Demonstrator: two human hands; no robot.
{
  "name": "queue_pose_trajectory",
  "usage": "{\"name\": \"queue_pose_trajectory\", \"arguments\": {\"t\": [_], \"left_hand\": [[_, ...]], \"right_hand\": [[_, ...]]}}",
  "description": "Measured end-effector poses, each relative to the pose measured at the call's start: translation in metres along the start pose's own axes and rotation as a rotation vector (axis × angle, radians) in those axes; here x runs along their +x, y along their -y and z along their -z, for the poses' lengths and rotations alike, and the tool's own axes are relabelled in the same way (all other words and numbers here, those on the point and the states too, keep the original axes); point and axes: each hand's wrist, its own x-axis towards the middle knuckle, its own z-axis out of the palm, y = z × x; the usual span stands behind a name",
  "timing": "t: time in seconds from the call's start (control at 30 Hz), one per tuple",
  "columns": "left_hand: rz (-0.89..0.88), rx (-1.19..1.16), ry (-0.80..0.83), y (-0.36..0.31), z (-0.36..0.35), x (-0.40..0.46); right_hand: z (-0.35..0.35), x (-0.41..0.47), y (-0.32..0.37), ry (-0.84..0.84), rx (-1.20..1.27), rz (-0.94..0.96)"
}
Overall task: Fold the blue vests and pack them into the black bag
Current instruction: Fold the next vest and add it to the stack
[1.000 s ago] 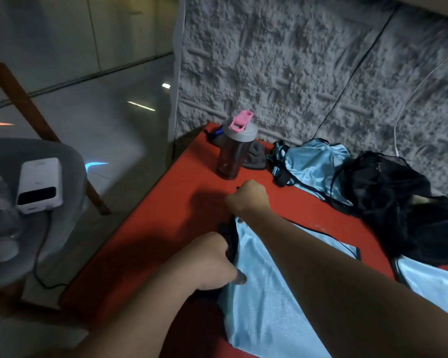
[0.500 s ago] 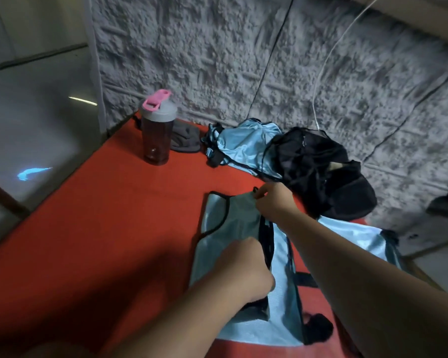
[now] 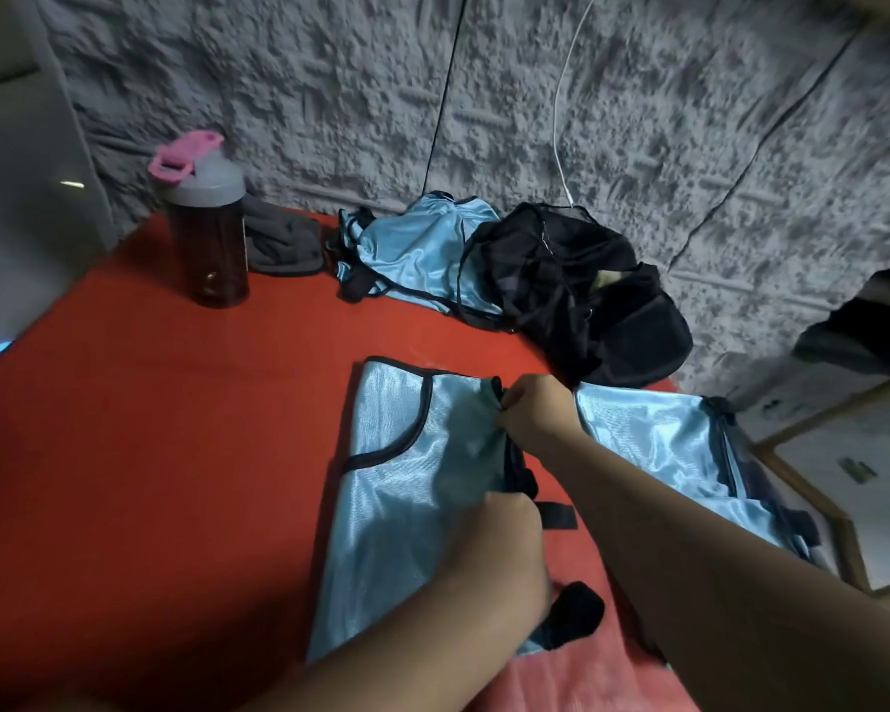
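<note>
A light blue vest [image 3: 396,495] with black trim lies folded lengthwise on the red table [image 3: 150,454]. My right hand [image 3: 535,408] pinches its upper right edge near the shoulder. My left hand [image 3: 504,542] grips the same edge lower down, by a black strap. A second blue vest [image 3: 658,444] lies flat to the right, partly under my right arm. A third, crumpled blue vest [image 3: 422,249] sits at the back against the black bag [image 3: 576,285], which slumps by the wall.
A dark shaker bottle [image 3: 209,233] with a grey lid and pink cap stands at the back left, a grey cloth [image 3: 283,244] behind it. The rough grey wall [image 3: 484,95] borders the table's far side. The table's right edge drops off near a wooden frame [image 3: 818,506].
Both hands carried the vest's left side over to the right, folding it in half. The view swung right, bringing the bag and the second vest more into sight.
</note>
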Motion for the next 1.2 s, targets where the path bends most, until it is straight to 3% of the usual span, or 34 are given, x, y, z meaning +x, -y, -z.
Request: {"name": "queue_pose_trajectory", "arguments": {"t": [0.1, 0.2, 0.23, 0.33, 0.43, 0.5, 0.6, 0.8, 0.97, 1.1, 1.2], "left_hand": [[-0.029, -0.065, 0.1, 0.0, 0.0, 0.002], [-0.049, -0.239, 0.346, 0.011, 0.006, 0.012], [-0.049, -0.293, 0.36, 0.018, 0.013, 0.017], [-0.064, -0.282, 0.126, 0.047, 0.034, 0.033], [-0.076, 0.083, -0.072, 0.077, 0.033, 0.036], [-0.129, 0.347, -0.016, 0.092, 0.02, 0.031], [-0.086, 0.39, 0.024, 0.115, 0.004, 0.027], [-0.116, 0.367, -0.124, 0.132, -0.004, 0.027], [-0.155, 0.324, -0.308, 0.133, 0.018, 0.034], [-0.268, 0.399, -0.241, 0.127, -0.005, 0.016], [-0.277, 0.426, -0.171, 0.136, -0.026, 0.007]], "right_hand": [[-0.004, -0.004, -0.004, -0.019, -0.011, -0.026], [0.005, -0.008, -0.006, -0.054, -0.014, -0.083], [0.009, -0.009, -0.005, -0.088, -0.001, -0.092], [0.011, -0.017, 0.004, -0.185, 0.06, 0.002], [-0.01, -0.036, 0.023, -0.045, -0.029, 0.212], [-0.032, -0.045, 0.024, 0.097, -0.218, 0.284], [-0.052, -0.049, 0.002, 0.176, -0.359, 0.217], [-0.055, -0.053, -0.016, 0.159, -0.33, 0.203], [-0.028, -0.08, 0.007, 0.062, -0.326, 0.377], [-0.032, -0.145, 0.018, 0.156, -0.245, 0.455], [-0.052, -0.173, -0.023, 0.1, -0.306, 0.407]]}}
